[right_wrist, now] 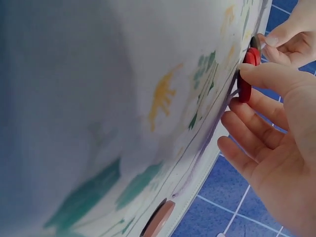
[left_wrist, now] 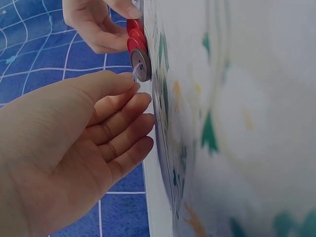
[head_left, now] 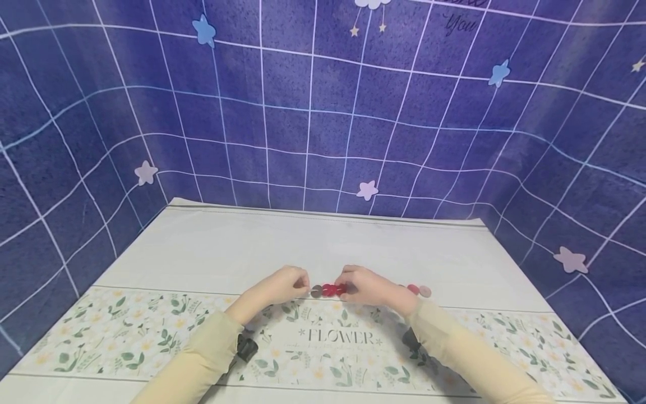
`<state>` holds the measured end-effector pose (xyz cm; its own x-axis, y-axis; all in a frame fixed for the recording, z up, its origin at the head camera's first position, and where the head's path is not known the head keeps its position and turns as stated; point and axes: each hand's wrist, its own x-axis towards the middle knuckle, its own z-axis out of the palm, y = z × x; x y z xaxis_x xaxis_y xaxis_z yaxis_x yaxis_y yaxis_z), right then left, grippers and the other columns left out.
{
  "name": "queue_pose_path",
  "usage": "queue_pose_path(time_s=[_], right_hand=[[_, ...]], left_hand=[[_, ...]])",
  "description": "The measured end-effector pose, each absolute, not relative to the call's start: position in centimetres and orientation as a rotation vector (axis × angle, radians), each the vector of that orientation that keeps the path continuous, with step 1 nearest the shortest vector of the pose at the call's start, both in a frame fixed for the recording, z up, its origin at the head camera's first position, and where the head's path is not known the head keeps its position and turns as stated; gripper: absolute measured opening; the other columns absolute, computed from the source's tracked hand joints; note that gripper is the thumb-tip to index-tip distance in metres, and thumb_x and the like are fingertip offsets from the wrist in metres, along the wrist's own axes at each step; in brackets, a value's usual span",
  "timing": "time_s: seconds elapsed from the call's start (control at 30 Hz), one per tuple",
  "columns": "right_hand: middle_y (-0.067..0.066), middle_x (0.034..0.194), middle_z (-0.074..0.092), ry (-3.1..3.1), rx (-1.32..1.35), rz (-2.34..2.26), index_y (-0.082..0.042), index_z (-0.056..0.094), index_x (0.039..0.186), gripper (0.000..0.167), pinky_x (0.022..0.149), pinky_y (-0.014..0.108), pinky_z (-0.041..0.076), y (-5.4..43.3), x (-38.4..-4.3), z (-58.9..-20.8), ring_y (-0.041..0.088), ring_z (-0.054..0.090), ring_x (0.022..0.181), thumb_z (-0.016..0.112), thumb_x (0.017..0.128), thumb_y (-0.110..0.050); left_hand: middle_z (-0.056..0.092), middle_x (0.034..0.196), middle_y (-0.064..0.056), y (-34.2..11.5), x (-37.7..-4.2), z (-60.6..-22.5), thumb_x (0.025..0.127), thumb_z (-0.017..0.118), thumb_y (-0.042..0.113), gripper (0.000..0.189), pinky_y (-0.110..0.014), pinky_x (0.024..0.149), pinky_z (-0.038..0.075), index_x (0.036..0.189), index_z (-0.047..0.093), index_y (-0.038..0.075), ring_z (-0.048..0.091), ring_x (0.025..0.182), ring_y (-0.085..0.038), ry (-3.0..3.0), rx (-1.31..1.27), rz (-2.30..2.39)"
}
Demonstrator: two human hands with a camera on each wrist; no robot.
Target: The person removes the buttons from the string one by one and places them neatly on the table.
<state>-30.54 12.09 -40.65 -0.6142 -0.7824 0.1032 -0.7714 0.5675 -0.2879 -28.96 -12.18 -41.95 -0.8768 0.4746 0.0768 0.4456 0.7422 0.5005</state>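
Note:
A short row of buttons lies on the tablecloth between the two hands. At its left end is a grey-brown button (left_wrist: 141, 65), with several overlapping red buttons (head_left: 329, 290) beside it. My left hand (head_left: 282, 283) pinches a thin pale string (left_wrist: 136, 73) between thumb and forefinger, right by the grey-brown button; its other fingers are loosely bent. Thumb and fingers of my right hand (head_left: 370, 286) grip the red button (right_wrist: 244, 89) at the row's right end, partly covering it.
To the right of my right wrist lie a loose red button (head_left: 413, 289) and a pale pink button (head_left: 425, 291). The white tablecloth (head_left: 323, 241) has a floral band with the word FLOWER. A blue gridded curtain (head_left: 303, 123) with stars surrounds the table's back and sides.

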Motion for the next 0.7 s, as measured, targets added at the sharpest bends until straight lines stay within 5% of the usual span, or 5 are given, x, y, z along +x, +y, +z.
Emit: queue_pose_path(time_s=[0.7], right_hand=[[-0.002,0.093,0.060,2.752,-1.330,-0.510,-0.009,0.068,0.105,0.025,0.087,0.027,0.051,13.8,-30.6,-40.6,0.011,0.060,0.089,0.069,0.082,-0.018]], left_hand=[[0.064,0.082,0.003,-12.1,-28.9,-41.9,0.086,0.064,0.017,0.007,-0.036,0.082,0.052,0.080,0.061,0.015,0.059,0.081,-0.012,2.891,0.774,0.798]])
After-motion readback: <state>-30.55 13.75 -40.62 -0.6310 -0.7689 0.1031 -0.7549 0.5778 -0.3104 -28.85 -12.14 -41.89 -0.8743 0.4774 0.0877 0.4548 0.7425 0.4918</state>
